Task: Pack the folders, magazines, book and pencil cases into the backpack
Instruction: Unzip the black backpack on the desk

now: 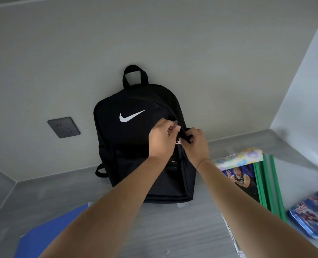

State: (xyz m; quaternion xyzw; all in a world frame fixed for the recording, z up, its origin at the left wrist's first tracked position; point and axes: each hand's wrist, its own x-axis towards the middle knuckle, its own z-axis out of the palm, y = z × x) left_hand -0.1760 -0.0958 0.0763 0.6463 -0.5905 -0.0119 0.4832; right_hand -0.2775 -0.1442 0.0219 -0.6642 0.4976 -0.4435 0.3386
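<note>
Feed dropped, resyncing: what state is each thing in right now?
Backpack: upright against wall, how far unzipped unclear.
Left hand: pinches zip pull.
Right hand: grips backpack's side edge.
Blue folder: flat on table, unpacked.
Green folders: flat, unpacked.
Magazine: closed, flat, unpacked.
Blue tin pencil case: closed, unpacked.
</note>
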